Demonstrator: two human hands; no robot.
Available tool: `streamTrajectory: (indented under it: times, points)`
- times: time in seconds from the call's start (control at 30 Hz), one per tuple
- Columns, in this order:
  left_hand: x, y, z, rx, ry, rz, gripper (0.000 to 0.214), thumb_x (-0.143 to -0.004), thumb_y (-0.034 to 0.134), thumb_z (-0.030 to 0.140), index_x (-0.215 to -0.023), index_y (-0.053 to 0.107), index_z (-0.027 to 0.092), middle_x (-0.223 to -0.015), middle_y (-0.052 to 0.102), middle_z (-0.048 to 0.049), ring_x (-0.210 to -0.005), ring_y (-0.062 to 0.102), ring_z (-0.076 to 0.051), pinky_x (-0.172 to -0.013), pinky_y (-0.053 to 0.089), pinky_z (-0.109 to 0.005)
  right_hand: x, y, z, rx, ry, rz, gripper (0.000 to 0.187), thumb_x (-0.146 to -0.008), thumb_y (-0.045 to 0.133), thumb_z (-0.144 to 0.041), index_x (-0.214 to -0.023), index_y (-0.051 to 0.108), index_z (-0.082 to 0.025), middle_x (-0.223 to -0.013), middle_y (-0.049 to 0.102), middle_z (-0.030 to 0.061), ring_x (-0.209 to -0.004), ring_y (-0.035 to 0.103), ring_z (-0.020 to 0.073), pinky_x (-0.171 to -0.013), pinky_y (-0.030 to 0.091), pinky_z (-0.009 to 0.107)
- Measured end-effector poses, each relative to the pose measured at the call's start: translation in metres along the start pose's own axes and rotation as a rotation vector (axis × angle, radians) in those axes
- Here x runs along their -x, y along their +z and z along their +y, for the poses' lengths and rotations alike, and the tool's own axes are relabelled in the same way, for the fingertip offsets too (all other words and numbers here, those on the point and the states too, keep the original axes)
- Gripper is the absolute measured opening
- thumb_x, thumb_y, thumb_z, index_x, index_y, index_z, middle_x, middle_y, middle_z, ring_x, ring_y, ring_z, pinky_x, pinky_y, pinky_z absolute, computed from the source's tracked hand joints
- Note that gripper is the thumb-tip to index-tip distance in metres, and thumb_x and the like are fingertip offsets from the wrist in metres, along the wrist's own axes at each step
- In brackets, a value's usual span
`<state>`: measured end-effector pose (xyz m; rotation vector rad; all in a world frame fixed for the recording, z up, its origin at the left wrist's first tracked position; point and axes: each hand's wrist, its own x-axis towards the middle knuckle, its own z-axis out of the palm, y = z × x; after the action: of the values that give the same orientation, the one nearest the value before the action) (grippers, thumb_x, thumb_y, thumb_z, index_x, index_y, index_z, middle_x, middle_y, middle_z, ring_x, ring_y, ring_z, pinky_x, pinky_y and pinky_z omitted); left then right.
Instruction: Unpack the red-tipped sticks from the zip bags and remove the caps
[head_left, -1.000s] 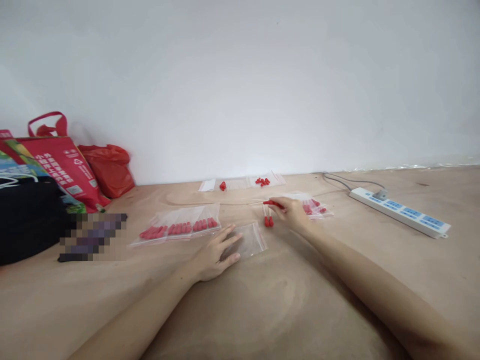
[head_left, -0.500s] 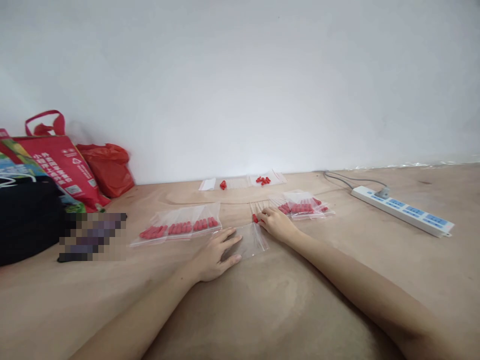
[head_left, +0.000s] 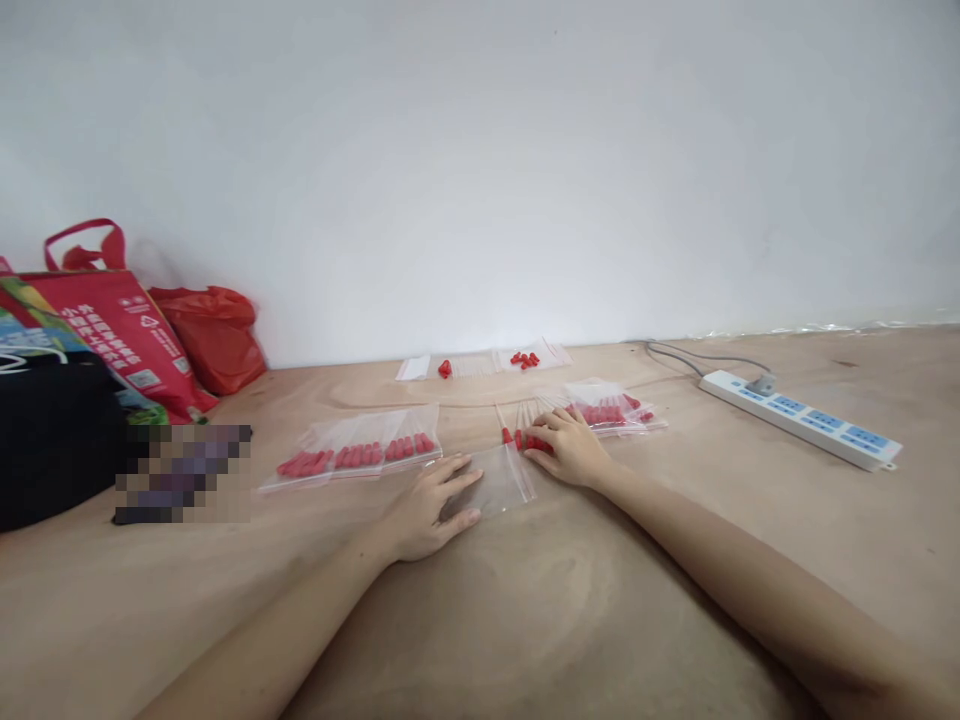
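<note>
My left hand (head_left: 431, 508) lies with fingers spread on the left part of a clear zip bag (head_left: 491, 480), flat on the table. My right hand (head_left: 576, 448) is just beyond the bag's right side, its thumb and fingers apart and bent over several thin sticks with red handles (head_left: 534, 441). The hand partly hides these handles, and no firm grip shows. One red-handled stick (head_left: 506, 436) lies apart, just left of the right fingers, at the bag's far edge, its thin shaft pointing away.
Filled bags of red-handled sticks (head_left: 360, 456) lie left, more bags (head_left: 607, 412) right. Small bags with red pieces (head_left: 525, 360) lie by the wall. A power strip (head_left: 799, 418) with its cable is at right. A red shopping bag (head_left: 112, 325) and black bag (head_left: 56, 430) stand left.
My right hand has shifted slightly right, off one red-handled stick that now shows fully beside the clear bag. More red handles are visible under its fingers. The left hand stays in place.
</note>
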<state>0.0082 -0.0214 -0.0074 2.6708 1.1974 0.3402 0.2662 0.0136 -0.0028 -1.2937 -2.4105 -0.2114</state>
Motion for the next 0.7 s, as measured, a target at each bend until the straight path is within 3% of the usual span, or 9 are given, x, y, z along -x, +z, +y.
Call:
streamTrajectory:
  times: [0.13,0.27,0.37,0.6,0.7]
  points:
    - [-0.001,-0.003,0.003,0.009,0.037,0.027,0.047,-0.084,0.043,0.043,-0.128,0.039,0.026,-0.140,0.031,-0.0064,-0.128,0.027,-0.025,-0.104,0.024,-0.046,0.011,-0.004,-0.012,-0.135,-0.098,0.066,0.034,-0.086,0.041,-0.040,-0.111,0.056,-0.022,-0.108,0.058,0.0077,-0.095,0.048,0.0188,-0.081,0.032,0.035]
    - [-0.001,-0.009,0.008,0.046,0.072,-0.070,0.042,-0.084,0.044,0.041,-0.125,0.043,0.030,-0.137,0.036,-0.0042,-0.127,0.030,-0.025,-0.103,0.023,-0.049,0.021,0.000,-0.023,-0.183,-0.307,-0.020,0.039,-0.086,0.039,-0.042,-0.117,0.052,-0.023,-0.121,0.053,0.0077,-0.114,0.042,0.0209,-0.095,0.026,0.042]
    - [-0.001,-0.011,0.009,0.073,0.087,-0.086,0.038,-0.084,0.045,0.040,-0.120,0.048,0.032,-0.134,0.041,-0.0027,-0.125,0.033,-0.024,-0.102,0.024,-0.048,0.027,0.004,-0.025,-0.225,-0.321,-0.063,0.037,-0.087,0.037,-0.041,-0.115,0.054,-0.023,-0.117,0.057,0.0069,-0.117,0.042,0.0201,-0.100,0.019,0.046]
    - [-0.012,-0.009,0.007,0.197,-0.037,0.161,0.025,-0.080,0.048,0.031,-0.099,0.061,0.020,-0.107,0.060,-0.0062,-0.099,0.054,-0.019,-0.088,0.041,-0.034,0.031,0.000,-0.026,-0.407,-0.393,-0.141,0.038,-0.084,0.044,-0.040,-0.116,0.053,-0.020,-0.119,0.055,0.0066,-0.113,0.047,0.0163,-0.103,0.020,0.042]
    - [-0.016,-0.009,0.008,0.233,-0.170,0.159,0.030,-0.070,0.060,0.030,-0.097,0.058,0.018,-0.097,0.062,-0.0056,-0.087,0.057,-0.019,-0.078,0.045,-0.032,0.031,0.001,-0.028,-0.451,-0.420,-0.165,0.040,-0.082,0.048,-0.040,-0.115,0.054,-0.019,-0.120,0.055,0.0070,-0.113,0.047,0.0169,-0.103,0.021,0.042]
